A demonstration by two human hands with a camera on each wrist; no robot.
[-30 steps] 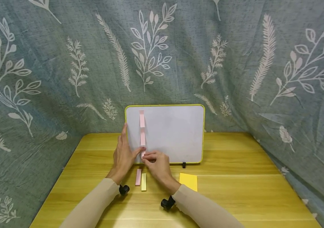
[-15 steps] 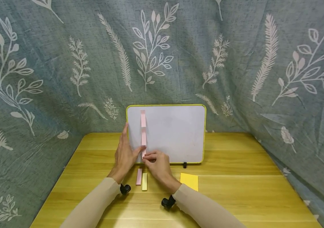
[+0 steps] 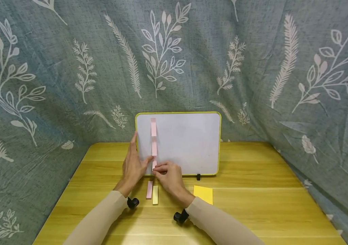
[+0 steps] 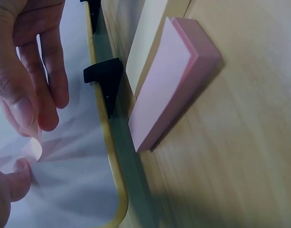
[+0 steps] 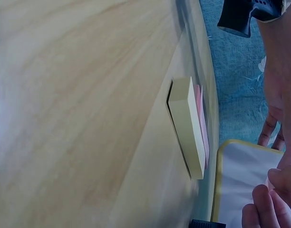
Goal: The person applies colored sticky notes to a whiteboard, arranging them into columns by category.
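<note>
A yellow-rimmed whiteboard (image 3: pixel 186 143) stands upright with several pink sticky notes (image 3: pixel 153 127) in a column near its left side. My left hand (image 3: pixel 133 165) holds the board by its left edge, fingers at the edge and partly hidden behind it. Its thumb (image 4: pixel 21 178) presses on the front by the lowest pink note. Thumb and fingers of my right hand (image 3: pixel 170 175) pinch that lowest pink sticky note (image 4: pixel 33 149), whose end curls away from the board. Below lie a pink sticky-note pad (image 3: pixel 149 190) and a pale yellow sticky-note pad (image 5: pixel 186 126), side by side.
A bright yellow square sticky note or pad (image 3: pixel 203 195) lies on the wooden table (image 3: pixel 253 204) to the right. Black feet (image 4: pixel 105 78) support the board's lower edge. Behind hangs a leaf-patterned cloth (image 3: pixel 174 68). Black cameras (image 3: pixel 181 217) sit at both wrists.
The left thumb has shifted slightly up and left off the lowest pink note's upper part. The right hand keeps its pinch in nearly the same place.
</note>
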